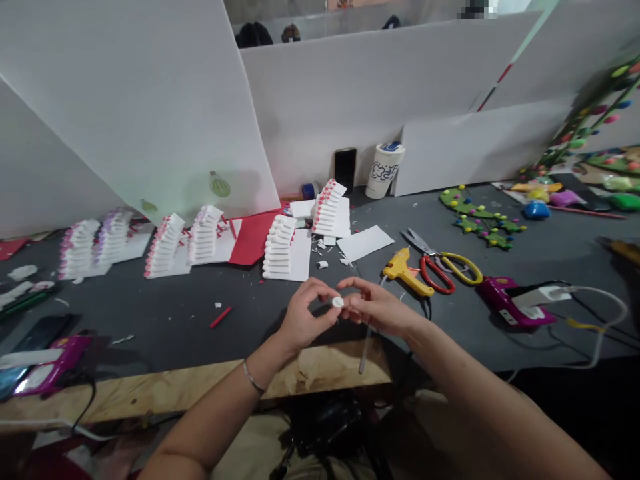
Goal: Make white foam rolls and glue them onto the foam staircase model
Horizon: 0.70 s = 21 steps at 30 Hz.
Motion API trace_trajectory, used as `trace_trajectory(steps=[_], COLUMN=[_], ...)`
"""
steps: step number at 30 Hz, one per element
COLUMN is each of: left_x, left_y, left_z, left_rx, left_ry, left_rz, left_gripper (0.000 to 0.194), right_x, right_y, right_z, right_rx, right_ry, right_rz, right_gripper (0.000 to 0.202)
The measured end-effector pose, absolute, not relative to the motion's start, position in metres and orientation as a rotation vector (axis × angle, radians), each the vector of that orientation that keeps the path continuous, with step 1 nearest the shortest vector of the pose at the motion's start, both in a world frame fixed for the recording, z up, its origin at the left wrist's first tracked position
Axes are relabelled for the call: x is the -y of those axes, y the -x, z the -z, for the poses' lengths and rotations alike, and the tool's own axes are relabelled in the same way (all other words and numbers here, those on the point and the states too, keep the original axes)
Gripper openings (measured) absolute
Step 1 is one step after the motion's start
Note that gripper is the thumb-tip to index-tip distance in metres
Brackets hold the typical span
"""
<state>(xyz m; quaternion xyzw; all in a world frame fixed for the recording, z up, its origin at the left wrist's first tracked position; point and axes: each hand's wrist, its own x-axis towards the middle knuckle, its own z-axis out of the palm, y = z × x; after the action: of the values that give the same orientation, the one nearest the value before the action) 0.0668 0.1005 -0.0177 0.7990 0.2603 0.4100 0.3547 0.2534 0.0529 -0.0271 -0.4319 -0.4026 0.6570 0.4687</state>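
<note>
A small white rounded piece (337, 302), its material too small to make out, sits between the fingertips of both hands above the table's near edge. My left hand (305, 315) pinches it between thumb and finger. From the other side, my right hand (376, 307) has its fingers closed on the same piece. Just beyond the hands lie white scraps (323, 265) and a sheet of white paper (367, 243). Close to my right hand is a yellow hot glue gun (407, 272), a long glue stick (367, 347) reaching from it toward the table edge.
Rows of white sticks with pink tips (278, 250) rest on papers at left. Scissors (440, 260), a purple power strip (515, 303) with cables, and green pieces with coloured dots (483, 220) lie right. A paper cup (384, 172) and phone (345, 168) stand behind.
</note>
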Motion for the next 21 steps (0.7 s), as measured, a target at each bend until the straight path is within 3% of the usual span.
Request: trace_trajectory(steps=[2, 5, 7, 10, 16, 21], left_x=[-0.105, -0.114, -0.119, -0.125, -0.132, -0.132], left_y=[-0.064, -0.06, -0.058, -0.056, -0.054, -0.053], left_z=[0.021, 0.026, 0.03, 0.037, 0.044, 0.045], left_rx=[-0.709, -0.794, -0.846, -0.905, -0.969, -0.99], left_ry=[-2.088, -2.158, -2.218, -2.271, -2.228, -2.16], left_rz=[-1.104, -1.167, -1.182, -1.166, -1.201, -1.312], left_gripper=[0.008, 0.009, 0.01, 0.009, 0.01, 0.011], right_x=[-0.054, -0.054, -0.051, -0.047, -0.048, -0.047], right_y=[-0.277, -0.326, -0.356, -0.375, -0.359, -0.366], right_z=[0.026, 0.033, 0.045, 0.064, 0.069, 0.05], right_rx=[1.248, 1.582, 1.719, 1.936, 1.967, 1.609], right_ry=[1.349, 1.818, 2.019, 2.235, 2.32, 2.061], right_rz=[-1.203, -0.299, 0.071, 0.205, 0.305, 0.005], right_gripper=[0.027, 0.02, 0.024, 0.037, 0.031, 0.039])
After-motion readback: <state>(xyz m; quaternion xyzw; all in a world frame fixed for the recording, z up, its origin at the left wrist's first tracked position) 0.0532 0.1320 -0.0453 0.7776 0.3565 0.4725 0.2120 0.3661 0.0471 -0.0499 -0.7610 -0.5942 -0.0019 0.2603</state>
